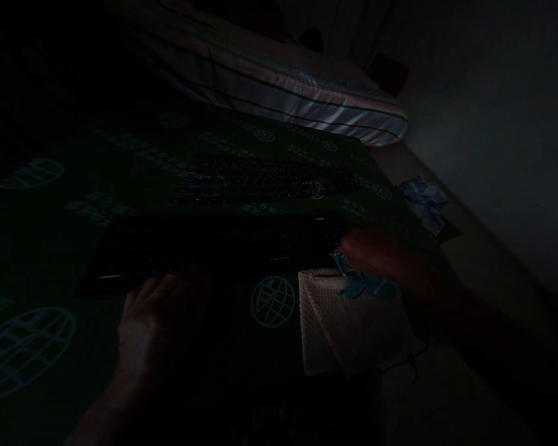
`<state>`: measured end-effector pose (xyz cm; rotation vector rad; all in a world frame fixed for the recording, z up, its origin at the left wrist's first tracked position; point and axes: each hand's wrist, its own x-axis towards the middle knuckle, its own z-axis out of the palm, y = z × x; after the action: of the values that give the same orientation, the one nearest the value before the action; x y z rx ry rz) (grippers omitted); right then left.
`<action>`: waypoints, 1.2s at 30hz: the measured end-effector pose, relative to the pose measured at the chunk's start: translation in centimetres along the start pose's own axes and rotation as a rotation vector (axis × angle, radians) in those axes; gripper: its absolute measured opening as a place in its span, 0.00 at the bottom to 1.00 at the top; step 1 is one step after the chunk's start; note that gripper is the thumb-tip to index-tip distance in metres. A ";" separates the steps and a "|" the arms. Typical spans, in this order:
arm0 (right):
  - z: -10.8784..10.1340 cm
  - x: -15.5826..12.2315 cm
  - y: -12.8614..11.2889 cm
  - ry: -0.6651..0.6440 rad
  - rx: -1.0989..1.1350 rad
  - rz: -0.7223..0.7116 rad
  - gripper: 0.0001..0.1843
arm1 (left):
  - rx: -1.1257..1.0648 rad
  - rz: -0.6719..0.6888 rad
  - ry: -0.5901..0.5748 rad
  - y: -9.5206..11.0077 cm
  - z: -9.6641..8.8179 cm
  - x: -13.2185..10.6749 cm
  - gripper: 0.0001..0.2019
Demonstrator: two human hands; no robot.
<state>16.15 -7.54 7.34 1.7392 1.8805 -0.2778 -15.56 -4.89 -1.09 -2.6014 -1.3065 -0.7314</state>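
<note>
A long black keyboard (223, 241) lies across the green printed table cover, its surface very dark. My left hand (162, 297) is at its front edge, left of the middle, with bent fingers on the edge; the fingertips are lost in shadow. At the keyboard's right end, my right hand (372, 251) is closed on a crumpled blue cloth (367, 286), which touches the keyboard near its number pad side. Below that hand lies a folded beige towel (353, 328). Behind the keyboard, several rows of small dark pieces, apparently keycaps (265, 176), are spread on the cover.
The green table cover (93, 248) bears white globe prints. A bed with a striped sheet (307, 99) stands beyond the table. Crumpled blue-white material (423, 195) is on the floor to the right, near a pale wall (502, 93). The room is very dim.
</note>
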 end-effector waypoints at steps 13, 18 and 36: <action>0.7 0.3 1.1 0.102 -0.094 -0.095 0.11 | -0.003 0.008 0.018 0.0 0.1 0.0 0.21; 1.3 0.5 1.2 0.144 -0.088 -0.121 0.11 | 0.004 -0.007 -0.011 -0.2 0.3 -0.2 0.20; 0.2 -0.8 0.0 -0.022 -0.046 0.044 0.16 | -0.016 0.005 -0.019 0.2 -0.3 0.1 0.21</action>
<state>16.20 -8.37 7.58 1.7377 1.8163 -0.2342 -15.39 -5.03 -0.76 -2.6291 -1.3039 -0.7214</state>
